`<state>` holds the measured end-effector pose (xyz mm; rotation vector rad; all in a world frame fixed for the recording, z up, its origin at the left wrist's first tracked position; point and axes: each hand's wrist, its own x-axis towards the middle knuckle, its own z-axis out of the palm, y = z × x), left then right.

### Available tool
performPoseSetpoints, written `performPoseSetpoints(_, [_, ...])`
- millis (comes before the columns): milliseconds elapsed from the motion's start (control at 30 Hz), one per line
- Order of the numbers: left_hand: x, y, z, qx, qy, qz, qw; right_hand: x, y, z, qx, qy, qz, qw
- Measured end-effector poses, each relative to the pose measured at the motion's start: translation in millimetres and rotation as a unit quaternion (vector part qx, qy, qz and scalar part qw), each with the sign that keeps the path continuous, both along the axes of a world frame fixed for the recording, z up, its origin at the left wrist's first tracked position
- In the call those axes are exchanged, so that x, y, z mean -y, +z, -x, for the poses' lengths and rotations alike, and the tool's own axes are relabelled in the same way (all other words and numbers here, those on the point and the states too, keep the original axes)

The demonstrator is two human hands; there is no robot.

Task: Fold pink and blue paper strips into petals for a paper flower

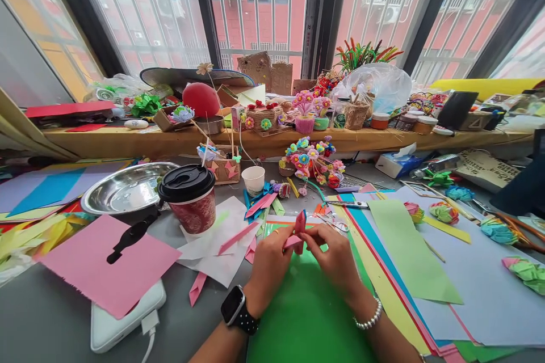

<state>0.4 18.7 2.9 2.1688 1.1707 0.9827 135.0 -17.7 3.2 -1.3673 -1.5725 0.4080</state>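
Between my two hands is a small folded piece of pink paper (300,226), held upright over a green sheet (315,306). My left hand (272,255) grips its left side, with a watch above on that wrist. Fingers of my right hand (334,252) pinch it from the right; a beaded bracelet circles that wrist. A pair of scissors (347,203) lies just beyond my right hand. To the left, folded pink strips (239,237) rest on white paper (213,264). Blue folded pieces (258,204) lie behind my left hand.
A lidded cup (191,204) and a metal basin (123,187) stand at left. Pink paper (114,264) lies over a white power bank (128,317). Layered coloured sheets (485,272) spread to the right, with crumpled paper balls (443,212). Craft flowers (313,159) stand behind a white cup (254,180).
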Motion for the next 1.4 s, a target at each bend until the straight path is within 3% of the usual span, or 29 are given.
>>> performPoseSetpoints(167, [-6,11.8,4,0.078,-0.055,0.102,0.99,-1,6.2,-2,-0.206,0.05,0.094,0.973])
performPoseSetpoints(300, [-7,15.1,5,0.094,-0.077,0.157,0.98,-4,6.4,-4,-0.294,0.081,0.13,0.944])
performPoseSetpoints(533, [-4,17.1,4,0.094,-0.121,0.165,0.974,-2,11.4,-4,-0.316,0.178,0.173,0.916])
performPoseSetpoints(733, [1,25.8,5,0.074,-0.151,0.188,0.968,-3,6.5,-5,-0.273,0.09,0.136,0.948])
performPoseSetpoints(900, [-2,21.2,4,0.053,-0.151,0.196,0.968,-5,0.4,-4,-0.255,0.059,0.119,0.958])
performPoseSetpoints(1033, [-5,18.0,5,0.084,-0.199,0.247,0.944,-2,2.7,-2,-0.308,0.088,0.153,0.935])
performPoseSetpoints(1233, [-1,23.8,8,0.114,-0.224,0.409,0.877,1,6.4,-1,-0.404,0.121,0.208,0.883])
performPoseSetpoints(1400, [0,21.7,5,0.104,-0.213,0.424,0.874,0,4.7,-1,-0.416,0.118,0.188,0.882])
